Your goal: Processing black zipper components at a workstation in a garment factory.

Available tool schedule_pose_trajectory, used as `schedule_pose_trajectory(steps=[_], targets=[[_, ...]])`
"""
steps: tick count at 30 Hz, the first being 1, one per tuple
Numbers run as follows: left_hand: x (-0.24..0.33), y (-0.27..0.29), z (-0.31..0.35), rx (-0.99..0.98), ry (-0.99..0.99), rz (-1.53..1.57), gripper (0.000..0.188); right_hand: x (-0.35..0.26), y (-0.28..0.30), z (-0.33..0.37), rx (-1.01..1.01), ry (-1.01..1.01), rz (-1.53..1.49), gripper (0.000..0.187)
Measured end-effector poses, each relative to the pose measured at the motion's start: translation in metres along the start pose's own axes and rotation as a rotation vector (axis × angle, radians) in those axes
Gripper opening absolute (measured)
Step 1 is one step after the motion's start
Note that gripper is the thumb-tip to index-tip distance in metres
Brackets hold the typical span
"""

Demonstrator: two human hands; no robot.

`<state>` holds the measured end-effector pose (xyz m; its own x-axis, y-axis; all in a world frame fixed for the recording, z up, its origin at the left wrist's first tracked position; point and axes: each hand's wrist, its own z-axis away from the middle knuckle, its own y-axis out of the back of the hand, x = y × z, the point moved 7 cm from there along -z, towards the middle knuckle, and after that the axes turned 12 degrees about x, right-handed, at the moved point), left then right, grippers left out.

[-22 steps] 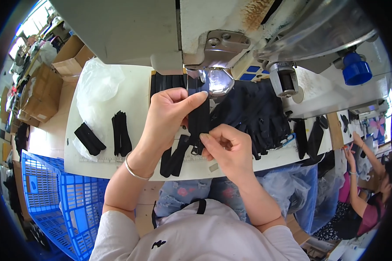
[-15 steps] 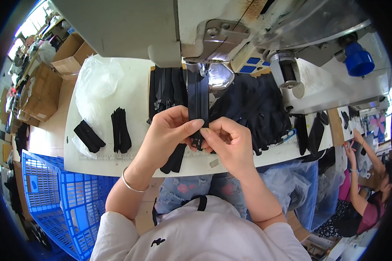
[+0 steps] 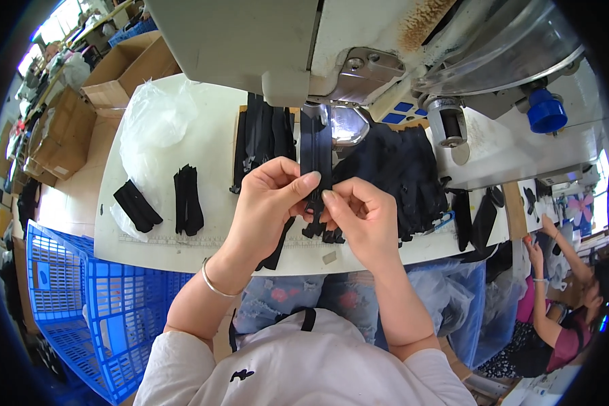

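Observation:
A black zipper (image 3: 316, 145) runs toward me from beneath the sewing machine's head (image 3: 318, 107). My left hand (image 3: 267, 203) pinches it from the left, thumb on top and fingers curled beneath. From the right, my right hand (image 3: 367, 220) grips it a little lower, thumb and forefinger closed. The zipper's near end pokes out below my fingertips, and some of it is hidden by them. A bunch of black zippers (image 3: 267, 132) lies just left of it, and a larger heap of black zippers (image 3: 392, 176) lies to the right.
Two small black bundles (image 3: 189, 201) and a clear plastic bag (image 3: 157, 122) lie on the white table (image 3: 213, 176). A blue plastic crate (image 3: 91, 298) stands at the lower left, with cardboard boxes (image 3: 64, 135) beyond. Another person (image 3: 561, 318) works at the far right.
The whole view has shifted slightly. Both hands keep their pinch on the zipper, with the right thumb slightly nearer the left one. More of the zipper's near end shows below the fingers.

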<state>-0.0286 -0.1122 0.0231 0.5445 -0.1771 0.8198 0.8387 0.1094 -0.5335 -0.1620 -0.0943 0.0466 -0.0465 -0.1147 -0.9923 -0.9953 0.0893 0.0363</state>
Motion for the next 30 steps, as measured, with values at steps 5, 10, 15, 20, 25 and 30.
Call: schedule_pose_trajectory(steps=[5, 10, 15, 20, 25, 30], targets=[[0.012, -0.009, -0.014, 0.072, -0.066, -0.007, 0.014, -0.013, 0.001, -0.023, 0.026, 0.085, 0.032, 0.015], [0.026, -0.013, -0.031, 0.181, -0.222, -0.060, 0.010, -0.026, 0.001, -0.040, 0.111, 0.170, 0.121, 0.016], [0.037, -0.016, -0.048, 0.194, -0.301, -0.077, 0.009, -0.010, 0.009, -0.018, 0.108, 0.043, 0.150, 0.017], [0.034, -0.018, -0.058, 0.181, -0.304, -0.098, 0.016, 0.040, 0.035, 0.027, 0.089, -0.099, 0.095, 0.015], [0.039, -0.013, -0.063, 0.116, -0.365, -0.040, 0.007, 0.053, 0.076, 0.044, 0.185, -0.151, 0.161, 0.011], [0.040, -0.003, -0.068, 0.243, -0.390, -0.074, 0.005, 0.015, 0.085, 0.020, 0.299, 0.349, 0.703, 0.013]])
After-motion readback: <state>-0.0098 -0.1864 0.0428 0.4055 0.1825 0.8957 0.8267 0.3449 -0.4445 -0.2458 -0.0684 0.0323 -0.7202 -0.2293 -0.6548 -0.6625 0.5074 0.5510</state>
